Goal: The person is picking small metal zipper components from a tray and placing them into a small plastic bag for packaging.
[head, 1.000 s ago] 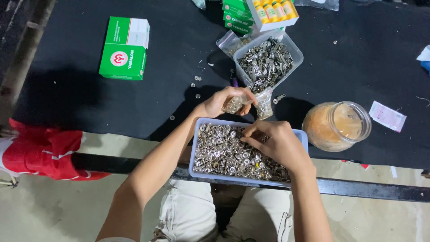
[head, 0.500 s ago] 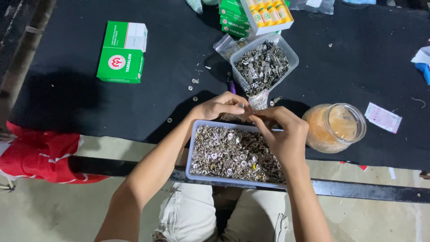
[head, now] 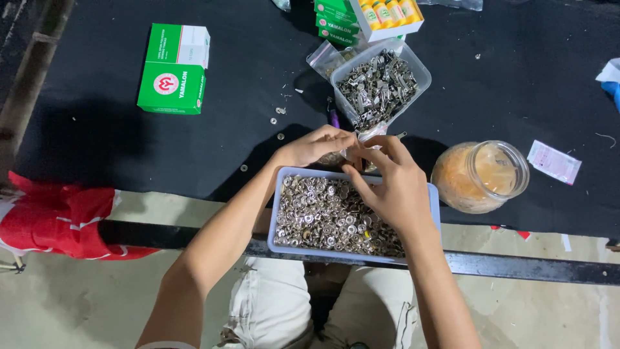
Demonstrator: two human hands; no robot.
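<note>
Snap buttons fill a blue tray; both hands' fingers pinch a small plastic bag above it, beside a tub of metal clips.

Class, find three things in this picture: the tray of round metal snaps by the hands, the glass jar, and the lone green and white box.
Tray of snaps [head: 282, 194], head view, left rim.
Glass jar [head: 466, 184], head view, side wall.
Green and white box [head: 171, 87], head view, green top face.
</note>
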